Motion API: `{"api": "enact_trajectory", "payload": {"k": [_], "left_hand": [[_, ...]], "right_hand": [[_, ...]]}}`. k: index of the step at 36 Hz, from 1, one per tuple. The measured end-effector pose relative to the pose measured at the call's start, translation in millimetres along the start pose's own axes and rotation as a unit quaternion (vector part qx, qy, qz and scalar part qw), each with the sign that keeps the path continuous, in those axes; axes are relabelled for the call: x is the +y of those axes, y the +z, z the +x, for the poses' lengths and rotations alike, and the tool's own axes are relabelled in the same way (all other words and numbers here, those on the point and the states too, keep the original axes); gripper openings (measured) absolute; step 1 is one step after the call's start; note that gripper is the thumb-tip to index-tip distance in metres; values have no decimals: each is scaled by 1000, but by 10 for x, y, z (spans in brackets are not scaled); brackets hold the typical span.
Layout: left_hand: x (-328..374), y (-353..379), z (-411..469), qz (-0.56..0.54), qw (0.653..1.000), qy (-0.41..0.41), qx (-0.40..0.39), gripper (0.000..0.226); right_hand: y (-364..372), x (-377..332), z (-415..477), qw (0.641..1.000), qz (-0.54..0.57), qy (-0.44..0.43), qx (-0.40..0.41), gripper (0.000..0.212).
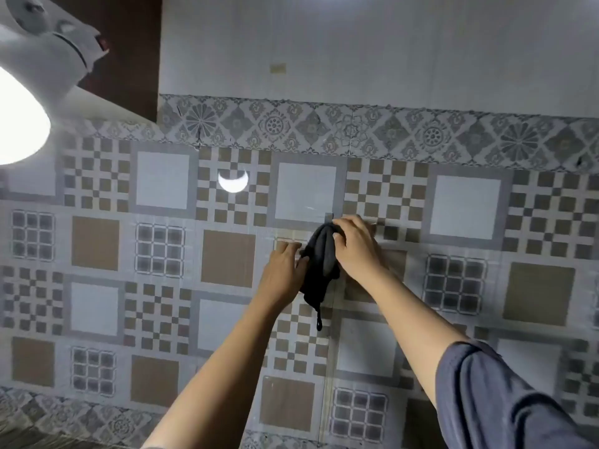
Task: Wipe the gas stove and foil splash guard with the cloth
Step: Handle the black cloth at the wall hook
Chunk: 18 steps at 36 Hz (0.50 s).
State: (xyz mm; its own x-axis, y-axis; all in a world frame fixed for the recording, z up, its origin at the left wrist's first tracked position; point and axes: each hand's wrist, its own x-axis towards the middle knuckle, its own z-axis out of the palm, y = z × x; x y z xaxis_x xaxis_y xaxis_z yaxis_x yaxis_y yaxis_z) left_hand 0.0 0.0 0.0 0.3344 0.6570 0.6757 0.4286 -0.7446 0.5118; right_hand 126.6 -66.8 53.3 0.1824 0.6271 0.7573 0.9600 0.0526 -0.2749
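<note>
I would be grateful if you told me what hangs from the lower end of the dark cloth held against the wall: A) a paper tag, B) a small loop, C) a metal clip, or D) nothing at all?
B: a small hanging loop dangles from the lower end of the dark cloth, which the right hand grips against the patterned splash guard.

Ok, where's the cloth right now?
In the head view the cloth is near centre, against the patterned splash guard, its top gripped by the right hand, with the left hand flat beside its left edge.
</note>
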Motion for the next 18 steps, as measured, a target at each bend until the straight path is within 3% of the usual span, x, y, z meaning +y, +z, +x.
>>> {"api": "enact_trajectory", "payload": {"k": [7,18], "left_hand": [[-169,188,166,-48,998,-21,42,24],[-59,214,209,-69,996,-33,53,18]], "right_hand": [[176,153,146,998,-8,20,66,26],[130,48,154,990,64,35,119,18]]}}
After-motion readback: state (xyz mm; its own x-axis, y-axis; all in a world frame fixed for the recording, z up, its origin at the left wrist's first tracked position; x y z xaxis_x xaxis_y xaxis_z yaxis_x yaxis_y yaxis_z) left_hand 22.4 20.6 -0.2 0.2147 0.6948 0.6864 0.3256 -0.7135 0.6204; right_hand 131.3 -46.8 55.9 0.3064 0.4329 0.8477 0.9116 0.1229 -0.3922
